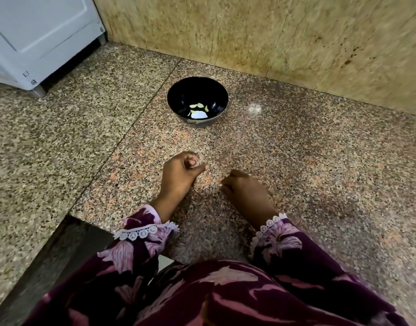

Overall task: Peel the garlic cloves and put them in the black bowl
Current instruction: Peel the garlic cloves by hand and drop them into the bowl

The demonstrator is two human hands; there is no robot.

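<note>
A: Where is the black bowl (197, 101)?

B: At about twelve o'clock from the hands, well apart from them, standing upright on the speckled granite counter (320, 161). A few pale peeled garlic cloves (199, 108) lie at its bottom, next to a bright glare spot.

A: And the hands?

B: The left hand (178, 175) sits at about eleven o'clock from the person's body, low over the counter, fingers curled in and thumb stretched toward three o'clock. Whether it holds anything, I cannot tell. The right hand (246, 192) is at about one o'clock, knuckles up, fingers tucked under; whether they pinch something is hidden from view.

A: How near are the two?

B: Near each other but apart, with bare stone between.

A: Anything else?

B: Dark floral sleeves (141, 234) with white lace cuffs, a yellowish stone wall (296, 36) behind the bowl, and a white appliance (37, 36) at ten o'clock.
</note>
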